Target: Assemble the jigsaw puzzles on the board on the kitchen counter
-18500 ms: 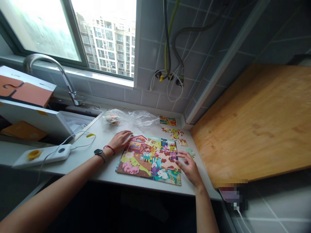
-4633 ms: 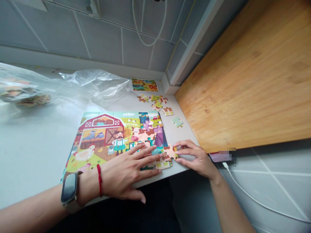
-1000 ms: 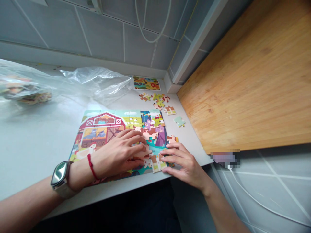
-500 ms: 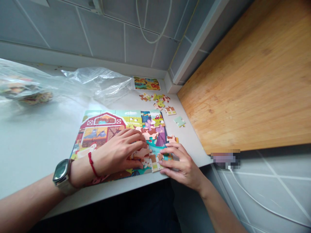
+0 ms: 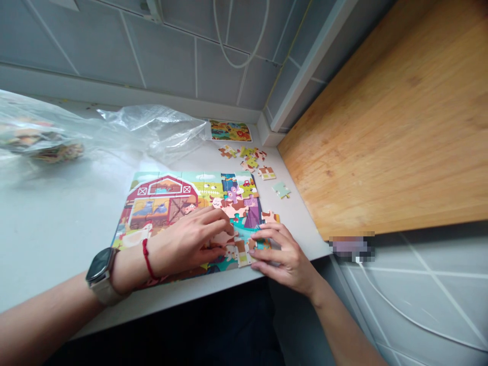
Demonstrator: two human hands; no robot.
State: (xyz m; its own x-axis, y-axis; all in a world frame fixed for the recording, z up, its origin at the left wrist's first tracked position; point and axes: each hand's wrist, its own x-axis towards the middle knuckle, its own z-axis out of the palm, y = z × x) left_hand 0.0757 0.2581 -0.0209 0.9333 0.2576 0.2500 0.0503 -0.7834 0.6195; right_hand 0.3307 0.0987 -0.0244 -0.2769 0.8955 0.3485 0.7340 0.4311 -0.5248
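Observation:
A farm jigsaw puzzle (image 5: 163, 195) with a red barn lies on the white table. My left hand (image 5: 198, 236), with a watch and a red cord at the wrist, rests over its lower middle, fingers bent onto the pieces. At the puzzle's lower right, my right hand (image 5: 280, 254) has its fingertips on a brown-and-white puzzle piece (image 5: 244, 254). Another piece (image 5: 270, 216) sits just above the right fingers. Whatever lies beneath the left palm is hidden.
Several loose pieces (image 5: 249, 161) and a pale green piece (image 5: 281, 190) lie behind at the right, near a small picture card (image 5: 231, 131). A clear plastic bag (image 5: 152, 127) is at the back left. A wooden board (image 5: 381, 127) borders the table's right side.
My left hand has shifted slightly right and its fingers are more bent, uncovering more of the barn and the cow's head. My right hand has barely moved.

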